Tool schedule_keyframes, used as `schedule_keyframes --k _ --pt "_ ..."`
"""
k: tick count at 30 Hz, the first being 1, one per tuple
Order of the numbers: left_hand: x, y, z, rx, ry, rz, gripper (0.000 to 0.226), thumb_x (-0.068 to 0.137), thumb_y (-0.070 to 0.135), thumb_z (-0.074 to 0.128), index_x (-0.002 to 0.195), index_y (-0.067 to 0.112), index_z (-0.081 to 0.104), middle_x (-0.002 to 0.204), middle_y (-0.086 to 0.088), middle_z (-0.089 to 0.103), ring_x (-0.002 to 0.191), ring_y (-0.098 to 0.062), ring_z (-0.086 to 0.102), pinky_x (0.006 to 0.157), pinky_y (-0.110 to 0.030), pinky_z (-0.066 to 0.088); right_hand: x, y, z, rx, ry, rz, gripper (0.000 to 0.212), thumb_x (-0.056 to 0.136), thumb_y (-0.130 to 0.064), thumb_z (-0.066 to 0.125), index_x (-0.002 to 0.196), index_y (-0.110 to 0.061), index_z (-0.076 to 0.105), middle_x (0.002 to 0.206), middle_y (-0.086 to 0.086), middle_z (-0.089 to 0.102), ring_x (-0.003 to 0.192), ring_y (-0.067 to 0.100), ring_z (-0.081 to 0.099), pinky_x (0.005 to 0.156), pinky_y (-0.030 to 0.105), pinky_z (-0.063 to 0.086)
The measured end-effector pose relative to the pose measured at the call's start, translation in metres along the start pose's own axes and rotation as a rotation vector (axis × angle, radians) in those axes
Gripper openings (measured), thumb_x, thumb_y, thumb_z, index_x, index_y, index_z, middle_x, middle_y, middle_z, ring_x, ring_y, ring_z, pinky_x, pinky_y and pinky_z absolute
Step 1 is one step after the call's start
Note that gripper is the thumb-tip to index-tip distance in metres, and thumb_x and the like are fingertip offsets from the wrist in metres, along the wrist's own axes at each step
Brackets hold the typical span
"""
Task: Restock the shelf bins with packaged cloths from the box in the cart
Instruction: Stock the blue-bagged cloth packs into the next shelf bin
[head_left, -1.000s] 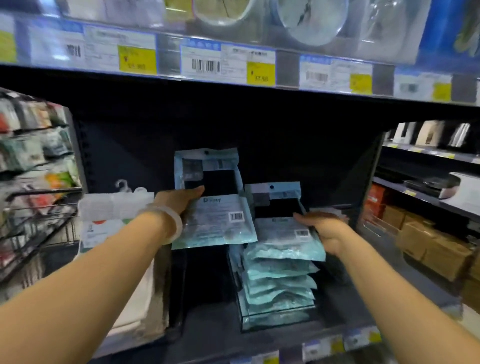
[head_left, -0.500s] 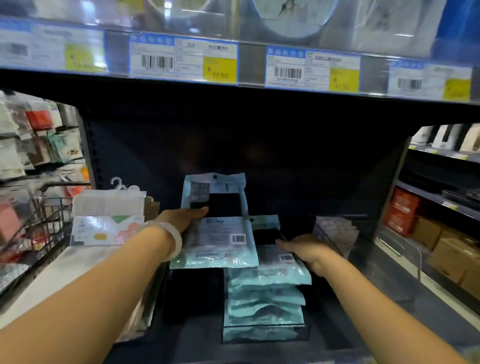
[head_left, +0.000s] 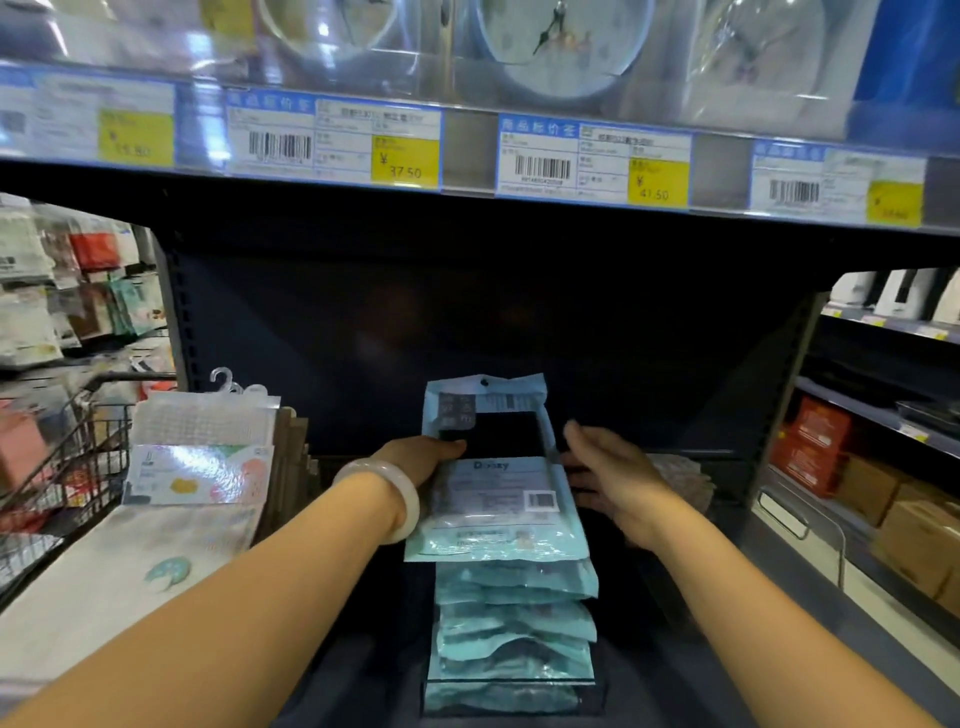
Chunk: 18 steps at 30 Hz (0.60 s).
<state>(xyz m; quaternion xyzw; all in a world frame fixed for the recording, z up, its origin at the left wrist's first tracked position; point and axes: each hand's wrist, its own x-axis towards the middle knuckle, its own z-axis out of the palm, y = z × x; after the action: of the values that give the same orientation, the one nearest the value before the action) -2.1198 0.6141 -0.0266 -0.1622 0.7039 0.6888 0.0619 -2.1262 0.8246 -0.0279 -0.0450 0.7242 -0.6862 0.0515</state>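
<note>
You're laying a cloth pack on the stack filling the clear bin at 6 o'clock. Left hand is pinching its 9 o'clock edge; right hand is hovering beside, fingers loosely spread. Bin's looking nearly full; cart box isn't visible.

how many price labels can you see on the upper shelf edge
4. One blurred at far left, one reading 37.50 left of centre, one reading 41.50 right of centre, one at far right. More may lie beyond the frame.
</note>
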Motion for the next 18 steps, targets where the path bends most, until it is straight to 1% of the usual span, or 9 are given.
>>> schedule_keyframes --k 2,4,6,8,10,11,13,15,18 --pt "-0.002 0.004 0.011 0.026 0.010 0.014 0.037 0.084 0.019 0.068 0.115 0.000 0.061 0.106 -0.017 0.069 0.102 -0.034 0.065 0.098 -0.045 0.048 -0.003 -0.002 0.001 -0.089 -0.060 -0.012 0.030 0.088 -0.031 0.064 0.114 -0.020 0.054 0.099 0.004 0.068 0.086 0.017 0.068 0.065 0.028 0.054" --pt "-0.001 0.004 0.018 0.113 0.060 0.045 0.035 0.087 0.016 0.064 0.115 -0.004 0.059 0.105 -0.016 0.067 0.098 -0.030 0.063 0.097 -0.038 0.048 -0.003 0.000 0.003 -0.167 -0.026 -0.020 0.038 0.085 -0.025 0.069 0.118 -0.018 0.051 0.102 0.005 0.066 0.086 0.017 0.067 0.064 0.026 0.053" --pt "0.000 0.001 0.021 0.289 0.110 0.080 0.029 0.090 0.017 0.061 0.113 -0.001 0.059 0.090 -0.011 0.064 0.082 -0.022 0.060 0.086 -0.032 0.047 -0.003 0.004 0.004 -0.225 0.001 0.014 0.041 0.084 -0.025 0.070 0.119 -0.016 0.052 0.102 0.004 0.065 0.086 0.017 0.066 0.065 0.026 0.052" --pt "0.000 -0.003 0.021 0.432 0.144 0.112 0.022 0.091 0.019 0.059 0.107 0.004 0.058 0.072 -0.001 0.054 0.063 -0.011 0.050 0.071 -0.026 0.040 -0.005 0.007 0.006 -0.358 -0.004 0.059 0.039 0.085 -0.029 0.069 0.118 -0.015 0.053 0.095 0.000 0.063 0.083 0.014 0.063 0.062 0.024 0.049" --pt "0.000 -0.007 0.020 0.540 0.160 0.125 0.024 0.093 0.021 0.057 0.109 0.005 0.059 0.070 0.001 0.052 0.062 -0.010 0.048 0.062 -0.021 0.037 -0.008 0.010 0.009 -0.468 -0.004 0.080 0.037 0.087 -0.030 0.066 0.116 -0.009 0.056 0.093 0.003 0.063 0.084 0.017 0.062 0.061 0.025 0.048" --pt "-0.001 -0.009 0.020 0.598 0.150 0.122 0.026 0.094 0.023 0.054 0.112 0.005 0.059 0.074 0.001 0.053 0.067 -0.012 0.051 0.061 -0.021 0.037 -0.009 0.011 0.010 -0.509 0.015 0.075 0.038 0.088 -0.029 0.064 0.117 -0.003 0.058 0.099 0.010 0.065 0.090 0.023 0.063 0.065 0.029 0.049" --pt "-0.002 -0.013 0.021 0.665 0.148 0.130 0.025 0.095 0.024 0.052 0.113 0.008 0.058 0.079 0.001 0.054 0.078 -0.015 0.052 0.064 -0.021 0.038 -0.010 0.014 0.010 -0.568 0.072 0.052 0.046 0.090 -0.027 0.063 0.120 0.007 0.056 0.120 0.023 0.060 0.111 0.034 0.058 0.086 0.040 0.049" --pt "-0.002 -0.017 0.023 0.616 0.158 0.111 0.031 0.094 0.024 0.053 0.118 0.006 0.058 0.076 0.002 0.053 0.069 -0.012 0.051 0.070 -0.024 0.037 -0.011 0.017 0.010 -0.568 0.090 0.046 0.046 0.090 -0.027 0.061 0.119 0.009 0.053 0.128 0.023 0.056 0.116 0.033 0.055 0.097 0.040 0.044" --pt "-0.002 -0.021 0.025 0.644 0.171 0.101 0.037 0.095 0.029 0.052 0.122 0.005 0.056 0.074 0.002 0.051 0.062 -0.010 0.046 0.072 -0.025 0.036 -0.010 0.021 0.009 -0.543 0.078 0.048 0.034 0.091 -0.027 0.061 0.117 -0.006 0.056 0.117 0.010 0.060 0.091 0.017 0.056 0.080 0.028 0.045"
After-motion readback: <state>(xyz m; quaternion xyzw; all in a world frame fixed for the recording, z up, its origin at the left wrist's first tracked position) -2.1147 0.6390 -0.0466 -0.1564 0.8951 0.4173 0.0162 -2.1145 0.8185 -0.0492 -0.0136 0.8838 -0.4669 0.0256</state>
